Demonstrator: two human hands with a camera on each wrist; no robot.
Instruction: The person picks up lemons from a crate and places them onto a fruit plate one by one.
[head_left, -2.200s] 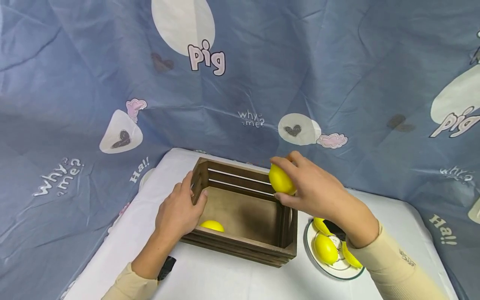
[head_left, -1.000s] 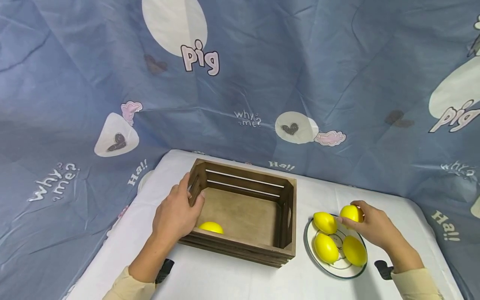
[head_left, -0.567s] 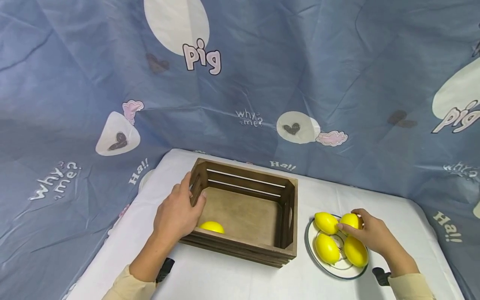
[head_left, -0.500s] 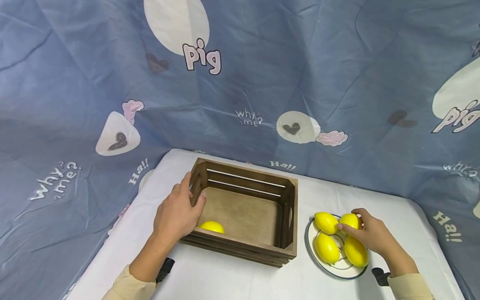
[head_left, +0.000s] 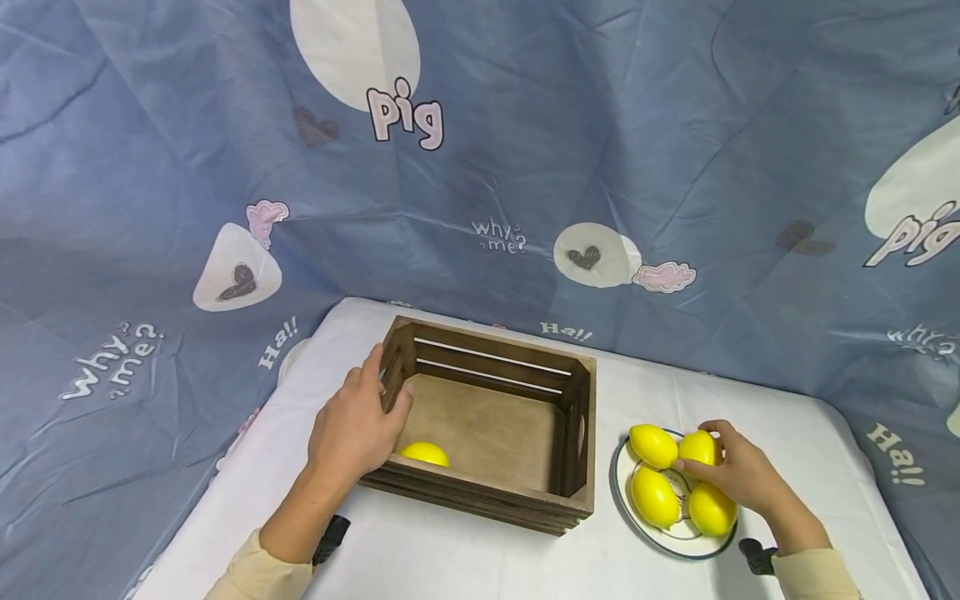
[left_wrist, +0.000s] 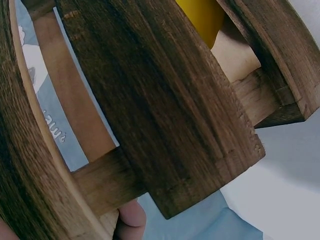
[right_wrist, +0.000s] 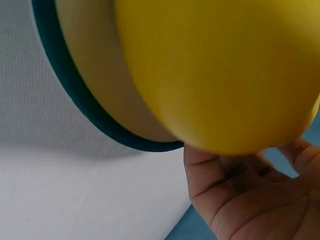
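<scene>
A dark wooden slatted crate (head_left: 480,487) stands on the white table. My left hand (head_left: 352,425) grips its left end wall, thumb on the inner side. In the left wrist view, slats hide most of that hand. One lemon (head_left: 424,452) lies inside, partly hidden by the front wall. To the right is a white plate with a dark green rim (head_left: 637,523), bearing several lemons. My right hand (head_left: 738,471) holds the back-right lemon (head_left: 699,447) on the plate between thumb and fingers. A lemon (right_wrist: 215,75) fills much of the right wrist view, hiding part of the fingers.
Beside the held lemon are the back-left lemon (head_left: 653,446), front-left lemon (head_left: 654,497) and front-right lemon (head_left: 712,508). A blue printed cloth (head_left: 480,167) hangs behind the white table (head_left: 450,558). Black wrist cameras show under both forearms.
My right hand has carried a lemon from above the crate rightward and lowered it onto the plate. Lately its thumb has shifted slightly. My left hand has stayed on the crate.
</scene>
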